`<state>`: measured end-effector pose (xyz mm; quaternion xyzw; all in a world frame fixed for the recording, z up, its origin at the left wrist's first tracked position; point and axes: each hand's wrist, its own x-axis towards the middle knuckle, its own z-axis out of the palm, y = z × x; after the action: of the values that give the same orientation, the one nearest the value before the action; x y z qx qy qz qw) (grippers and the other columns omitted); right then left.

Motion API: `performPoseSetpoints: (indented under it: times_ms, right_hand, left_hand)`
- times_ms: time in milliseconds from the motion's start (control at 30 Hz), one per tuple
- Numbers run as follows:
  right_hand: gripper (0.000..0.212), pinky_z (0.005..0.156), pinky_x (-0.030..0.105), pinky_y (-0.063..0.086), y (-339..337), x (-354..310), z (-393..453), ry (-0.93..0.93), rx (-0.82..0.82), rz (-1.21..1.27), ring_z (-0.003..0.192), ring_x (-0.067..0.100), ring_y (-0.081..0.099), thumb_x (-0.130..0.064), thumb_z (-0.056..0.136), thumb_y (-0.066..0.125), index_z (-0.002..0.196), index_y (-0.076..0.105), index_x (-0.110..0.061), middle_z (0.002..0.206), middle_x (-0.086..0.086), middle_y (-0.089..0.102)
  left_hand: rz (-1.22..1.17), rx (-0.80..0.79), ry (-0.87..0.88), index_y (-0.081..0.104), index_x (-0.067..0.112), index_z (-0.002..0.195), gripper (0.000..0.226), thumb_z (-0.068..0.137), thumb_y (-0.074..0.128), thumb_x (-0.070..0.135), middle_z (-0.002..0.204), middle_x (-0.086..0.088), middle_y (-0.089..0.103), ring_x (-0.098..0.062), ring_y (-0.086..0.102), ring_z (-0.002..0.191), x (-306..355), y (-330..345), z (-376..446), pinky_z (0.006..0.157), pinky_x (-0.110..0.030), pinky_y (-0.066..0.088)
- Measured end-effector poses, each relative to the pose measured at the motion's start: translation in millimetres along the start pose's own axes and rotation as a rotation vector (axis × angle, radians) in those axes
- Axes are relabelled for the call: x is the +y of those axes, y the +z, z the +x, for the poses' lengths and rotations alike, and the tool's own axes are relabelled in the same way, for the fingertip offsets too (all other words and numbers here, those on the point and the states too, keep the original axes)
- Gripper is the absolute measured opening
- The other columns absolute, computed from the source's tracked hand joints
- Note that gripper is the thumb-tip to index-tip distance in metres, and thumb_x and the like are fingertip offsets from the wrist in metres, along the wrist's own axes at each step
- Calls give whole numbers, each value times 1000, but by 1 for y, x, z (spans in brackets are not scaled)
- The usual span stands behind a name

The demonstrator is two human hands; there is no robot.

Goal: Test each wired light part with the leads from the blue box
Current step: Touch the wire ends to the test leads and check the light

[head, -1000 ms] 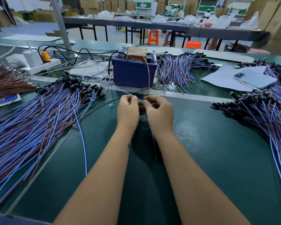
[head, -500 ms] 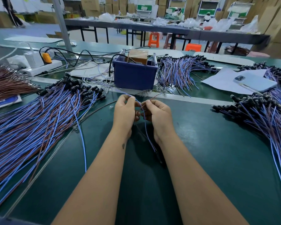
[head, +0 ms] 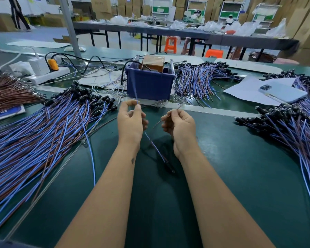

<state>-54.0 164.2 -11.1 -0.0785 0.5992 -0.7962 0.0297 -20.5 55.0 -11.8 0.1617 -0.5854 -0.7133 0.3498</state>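
Observation:
My left hand point(head: 131, 120) pinches the blue wire of one wired light part point(head: 157, 150), its bare end sticking up in front of the blue box point(head: 149, 84). My right hand point(head: 180, 127) pinches the part's brown wire, whose tip points up and away. The part's dark head lies on the green mat between my wrists. The blue box holds a brown block with thin metal leads rising from it. Whether the wires touch the leads cannot be made out.
A big heap of blue and brown wired parts point(head: 43, 133) covers the left of the mat. More heaps lie at right point(head: 292, 127) and behind the box point(head: 200, 81). A phone point(head: 283, 93) rests on paper at right; a power strip point(head: 47, 76) sits at back left.
My hands have drawn apart and risen a little, spreading the part's two wires; a second ago they were pressed together at the wire ends.

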Motion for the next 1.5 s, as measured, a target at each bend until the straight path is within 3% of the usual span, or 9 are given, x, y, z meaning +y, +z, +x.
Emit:
performPoseSetpoints:
  times_ms: [167,333,533,800,1000,1167,1267,1367,1500]
  right_hand:
    - [20,50,15,35,-7,-5,-2,-136,63,-185,50,2,40,-4,99,42,94,61,-11,62,-3,47]
    - [22,48,15,28,-4,0,-4,-238,34,-323,49,3,30,-6,99,46,106,66,-10,58,-10,41]
    - [24,48,10,29,-3,1,-1,-231,17,-369,44,0,36,-9,99,49,113,68,-10,44,-24,44]
    - [24,47,10,26,-2,1,0,-252,7,-357,43,2,31,-8,99,49,113,67,-11,42,-22,40]
    - [26,53,9,31,-2,1,8,-239,19,-339,49,0,36,-9,98,52,119,67,-12,62,-15,48]
    - [25,51,9,32,-4,7,11,-203,-17,-368,47,-2,40,-13,99,53,119,68,-16,47,-24,47]
    - [25,53,7,34,-4,8,12,-190,-28,-385,50,-7,46,-15,98,54,119,69,-17,52,-26,49]
    - [25,51,6,33,-5,10,14,-182,-25,-402,46,-4,42,-16,98,54,118,69,-19,57,-22,48]
    - [26,69,11,37,-4,11,16,-169,-39,-414,60,-13,49,-18,98,55,120,68,-20,78,-25,56]
  left_hand:
    - [283,-2,73,53,28,82,19,98,52,17,64,2,54,-7,48,46,-7,-2,1,44,-18,39]
    - [311,11,50,51,25,84,16,99,49,20,65,2,59,-4,53,41,-7,-1,-2,45,-19,43]
    - [302,85,41,49,25,86,15,99,46,20,62,5,62,-3,54,42,-4,-1,-1,46,-15,44]
    - [283,130,14,46,25,87,14,99,42,19,56,5,64,-5,54,43,-5,-2,1,53,-24,45]
    - [278,148,-11,44,25,87,14,98,41,18,55,5,65,-3,54,43,-4,-2,2,54,-24,46]
    - [266,162,-26,42,25,86,15,98,41,17,55,5,65,-3,53,42,-3,0,3,52,-20,43]
    - [242,166,-25,41,24,86,15,98,40,16,54,6,65,-3,52,40,-2,-1,2,46,-14,41]
    - [233,167,-31,41,25,86,15,98,39,17,54,7,65,-5,51,40,-2,-1,2,50,-19,42]
    - [235,173,-35,41,24,87,14,98,39,17,54,7,66,-4,51,40,-3,-1,3,53,-23,43]
